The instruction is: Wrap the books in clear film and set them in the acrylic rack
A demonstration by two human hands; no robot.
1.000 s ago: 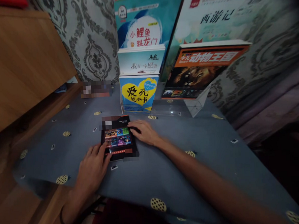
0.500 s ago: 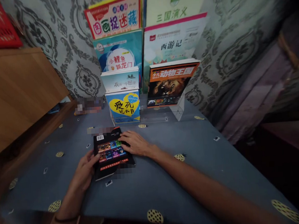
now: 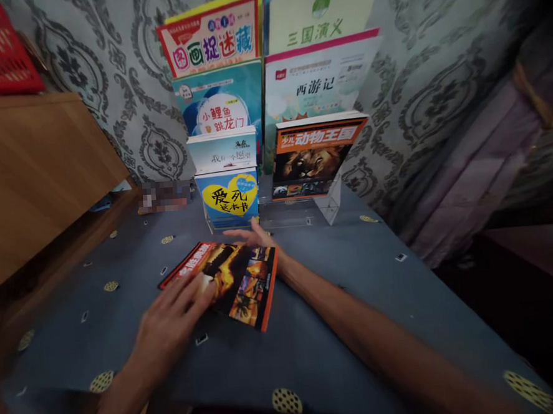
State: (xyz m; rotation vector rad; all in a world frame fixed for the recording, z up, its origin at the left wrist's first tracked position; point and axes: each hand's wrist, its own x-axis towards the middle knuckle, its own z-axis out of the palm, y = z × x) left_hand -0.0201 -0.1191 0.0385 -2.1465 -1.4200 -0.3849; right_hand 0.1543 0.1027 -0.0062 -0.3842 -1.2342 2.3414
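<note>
A black and orange book [image 3: 229,275] shows its illustrated front cover, askew over the table in front of the display rack. My left hand [image 3: 177,310] holds it from the left, fingers laid across the cover; its thumb is hard to make out. Just beyond the book's upper right corner is my right hand [image 3: 259,236], fingers apart and nothing in it. That corner is close to my right wrist, and I cannot tell if they touch. Behind my right fingertips stands a blue book with a yellow heart [image 3: 229,200].
A clear rack [image 3: 330,207] holds several upright books, including one with a lion cover [image 3: 318,161]. To the left are a wooden cabinet [image 3: 35,178] and a red plastic basket [image 3: 0,55]. A blurred-out item [image 3: 166,196] lies at the table's back left.
The book has turned over from its back cover to its front. My left hand has moved onto the cover; my right hand has let go and shifted toward the rack.
</note>
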